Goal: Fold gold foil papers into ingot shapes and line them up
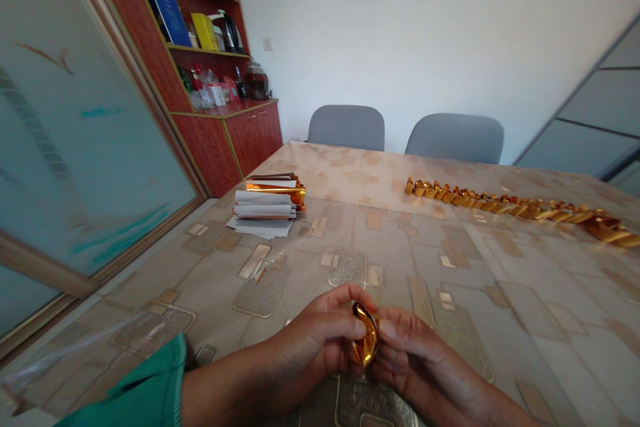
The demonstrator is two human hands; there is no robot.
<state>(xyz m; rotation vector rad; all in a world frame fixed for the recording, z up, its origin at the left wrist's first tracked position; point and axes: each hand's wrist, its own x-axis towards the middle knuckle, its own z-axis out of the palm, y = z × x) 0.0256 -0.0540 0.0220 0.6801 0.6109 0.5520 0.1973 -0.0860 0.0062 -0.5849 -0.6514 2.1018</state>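
Near the front of the table, a folded piece of shiny gold foil paper (368, 340) is held between both hands. My left hand (325, 333) closes on its left side, the thumb pressing on the foil and the fingers curled behind. On the right side, my right hand (410, 347) pinches the edge between thumb and fingers. The foil looks curved, with a hollow in its middle. Part of it is hidden behind the fingers.
A stack of gold and white paper sheets (265, 207) lies at the left of the patterned table (310, 267). A long row of folded gold foil pieces (500, 203) runs along the right. Two grey chairs (346, 127) stand behind, with a red-brown cabinet (255, 137) at left.
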